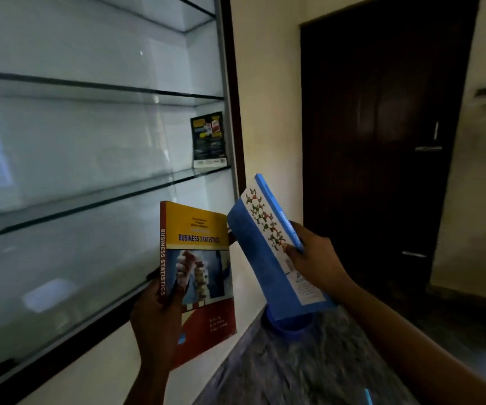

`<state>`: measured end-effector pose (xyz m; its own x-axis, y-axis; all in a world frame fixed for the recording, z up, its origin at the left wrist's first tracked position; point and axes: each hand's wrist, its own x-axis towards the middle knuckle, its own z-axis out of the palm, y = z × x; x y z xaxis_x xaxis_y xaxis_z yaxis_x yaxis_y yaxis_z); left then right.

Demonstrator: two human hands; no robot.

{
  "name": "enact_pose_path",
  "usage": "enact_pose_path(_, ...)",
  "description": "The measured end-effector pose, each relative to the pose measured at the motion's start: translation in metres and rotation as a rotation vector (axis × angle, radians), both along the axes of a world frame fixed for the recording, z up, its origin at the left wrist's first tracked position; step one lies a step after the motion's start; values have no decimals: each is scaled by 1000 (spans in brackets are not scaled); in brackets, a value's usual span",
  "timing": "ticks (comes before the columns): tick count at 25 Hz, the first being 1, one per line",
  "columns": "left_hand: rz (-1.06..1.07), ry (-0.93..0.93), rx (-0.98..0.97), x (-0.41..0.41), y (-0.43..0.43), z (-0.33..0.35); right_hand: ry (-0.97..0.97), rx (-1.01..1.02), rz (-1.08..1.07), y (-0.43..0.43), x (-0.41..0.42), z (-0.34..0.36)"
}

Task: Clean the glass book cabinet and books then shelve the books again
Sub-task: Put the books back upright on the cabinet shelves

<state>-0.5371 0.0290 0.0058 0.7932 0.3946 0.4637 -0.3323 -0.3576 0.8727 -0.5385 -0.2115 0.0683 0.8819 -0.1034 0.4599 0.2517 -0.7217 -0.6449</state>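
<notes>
Left hand [155,323] clamps the Business Statistics book [199,276] by its spine, right hand [313,258] pinches the blue book [268,247]; both are raised below-right of the cabinet's [89,141] shelved book [209,140], probably for shelving beside it.

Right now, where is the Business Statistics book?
In the head view, the Business Statistics book is held upright in the left hand, low in the centre, before the glass cabinet and just left of the blue book.
</notes>
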Motion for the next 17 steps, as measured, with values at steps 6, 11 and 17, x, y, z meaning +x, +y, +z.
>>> enact_pose_path(6, 176, -240, 75, 173, -63, 55, -126, 97, -5, -48, 186, 27)
enact_pose_path(11, 370, -379, 158, 308, -95, 113, -195, 248, 115, -76, 351, 65)
enact_pose_path(17, 461, -484, 67, 440, -112, 170, -395, 376, 301, -51, 506, 112)
